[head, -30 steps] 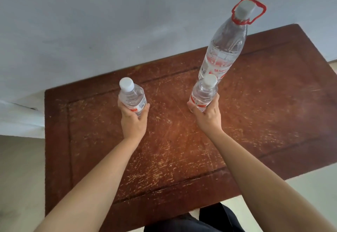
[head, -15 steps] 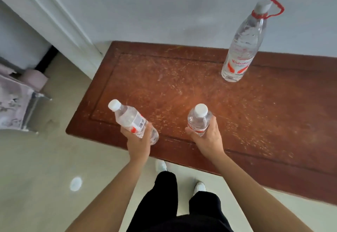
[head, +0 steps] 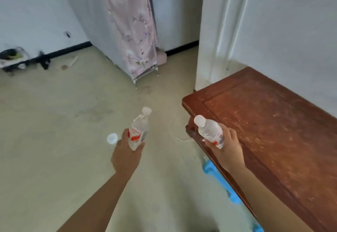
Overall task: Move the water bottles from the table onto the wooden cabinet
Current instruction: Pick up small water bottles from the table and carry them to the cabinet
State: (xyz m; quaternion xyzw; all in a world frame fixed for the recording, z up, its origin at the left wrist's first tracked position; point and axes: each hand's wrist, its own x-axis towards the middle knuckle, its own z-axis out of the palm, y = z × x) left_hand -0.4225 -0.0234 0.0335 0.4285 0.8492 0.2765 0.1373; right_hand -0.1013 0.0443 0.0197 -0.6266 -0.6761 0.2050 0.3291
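Two bottles in hand, both off the tabletop

I saw the left hand point(head: 125, 155) grasping a small water bottle point(head: 138, 131) round its lower half. The cap pointed up and away, and the bottle was out over the pale floor point(head: 54, 140), well apart from the tabletop point(head: 273, 122). The right hand point(head: 228, 148) was curled round a second bottle point(head: 209, 131), tilted with its white cap leaning to the left, in the air above the near edge of the worn brown tabletop. Both were clear with red and white labels, and they were held apart from each other. A white spot point(head: 112, 138) lay on the floor just left of the left hand. A blue object point(head: 213, 171) showed below the tabletop's edge, beside the right forearm. Farther off, a pink flowered cloth point(head: 131, 31) hung near the wall, and a white door frame point(head: 215, 31) stood at the tabletop's far end
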